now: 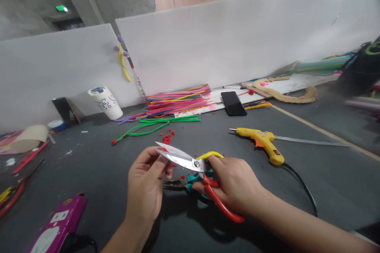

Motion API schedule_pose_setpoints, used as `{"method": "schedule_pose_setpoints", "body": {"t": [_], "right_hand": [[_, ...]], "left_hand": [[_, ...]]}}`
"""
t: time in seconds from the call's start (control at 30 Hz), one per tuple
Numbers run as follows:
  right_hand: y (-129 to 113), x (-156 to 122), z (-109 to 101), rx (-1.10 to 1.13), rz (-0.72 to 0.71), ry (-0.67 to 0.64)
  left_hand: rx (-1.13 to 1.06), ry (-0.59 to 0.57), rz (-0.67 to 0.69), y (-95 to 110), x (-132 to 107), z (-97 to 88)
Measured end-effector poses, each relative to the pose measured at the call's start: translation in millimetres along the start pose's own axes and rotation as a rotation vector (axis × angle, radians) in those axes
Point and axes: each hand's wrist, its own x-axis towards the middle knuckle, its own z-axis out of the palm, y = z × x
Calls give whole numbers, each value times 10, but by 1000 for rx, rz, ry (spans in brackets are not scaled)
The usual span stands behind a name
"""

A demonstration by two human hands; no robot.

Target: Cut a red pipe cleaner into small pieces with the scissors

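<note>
My right hand (234, 184) grips the yellow and red handles of a pair of scissors (181, 157), whose steel blades point left and stand slightly apart. My left hand (145, 184) is pinched right at the blades, fingertips touching them; what it holds is too small to make out. Under the scissors lie teal-handled pliers (185, 183) on the dark table. Red scraps (167, 138) are scattered just beyond the blades.
A yellow glue gun (263, 142) with a black cord lies to the right. Green, pink and mixed pipe cleaners (175, 104) are piled further back, beside a black phone (233, 103) and a white paper cup (106, 102). A magenta power strip (59, 223) lies near left. White partition boards (237, 39) close the back.
</note>
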Motion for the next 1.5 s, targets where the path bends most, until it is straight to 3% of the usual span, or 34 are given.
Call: {"method": "schedule_pose_setpoints", "body": {"t": [1.27, 1.4, 1.5], "right_hand": [[6, 10, 16, -37, -23, 58], [10, 20, -12, 106, 44, 47], [-10, 40, -61, 428, 128, -19]], "left_hand": [[9, 9, -33, 59, 40, -9], [6, -54, -77, 57, 43, -31], [9, -186, -247, 40, 18, -27]]}}
